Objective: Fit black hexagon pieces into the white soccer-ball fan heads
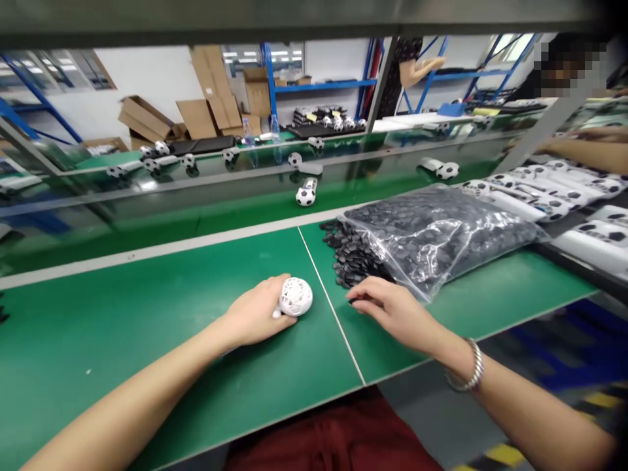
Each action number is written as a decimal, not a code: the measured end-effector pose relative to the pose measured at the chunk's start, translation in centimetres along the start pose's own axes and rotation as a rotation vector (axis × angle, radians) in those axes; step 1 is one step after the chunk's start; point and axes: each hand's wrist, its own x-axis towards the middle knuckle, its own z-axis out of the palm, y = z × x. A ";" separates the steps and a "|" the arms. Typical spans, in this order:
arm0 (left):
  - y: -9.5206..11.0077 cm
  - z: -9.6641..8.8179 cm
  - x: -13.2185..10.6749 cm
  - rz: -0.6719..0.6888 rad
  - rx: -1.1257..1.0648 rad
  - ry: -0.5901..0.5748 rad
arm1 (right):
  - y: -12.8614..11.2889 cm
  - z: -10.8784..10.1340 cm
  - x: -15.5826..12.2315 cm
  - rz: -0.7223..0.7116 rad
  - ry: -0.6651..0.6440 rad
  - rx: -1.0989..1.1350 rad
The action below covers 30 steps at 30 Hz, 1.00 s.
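My left hand (260,311) is closed around a white handheld piece whose round head (296,297) has cut-out openings like a football pattern; its handle is mostly covered by my fingers. To the right, my right hand (392,311) pinches a small black piece (352,301) between thumb and fingertips. Just beyond that hand, many similar black pieces (360,255) spill from the mouth of a clear plastic bag (441,229) onto the green tabletop (161,307).
Behind the table runs a green conveyor (235,196) carrying white pieces with football heads, one nearest at the middle (305,195). At right, trays hold rows of football pieces (554,190). A metal post (554,124) stands there, with a co-worker's arm (583,150) behind it.
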 end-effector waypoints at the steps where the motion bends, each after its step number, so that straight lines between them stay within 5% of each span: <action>1: 0.6 0.3 0.1 0.008 0.005 0.005 | -0.3 0.3 0.1 0.007 0.005 0.034; 7: 2.3 0.7 0.2 0.015 -0.026 -0.015 | -1.3 1.9 -0.1 0.041 0.043 0.246; 13: 2.7 0.8 -0.4 0.006 -0.027 -0.041 | -2.1 2.4 -0.3 -0.131 0.062 0.088; 30: 2.4 1.0 -0.6 0.096 -0.103 0.050 | -3.6 5.5 -0.2 -0.125 0.203 0.110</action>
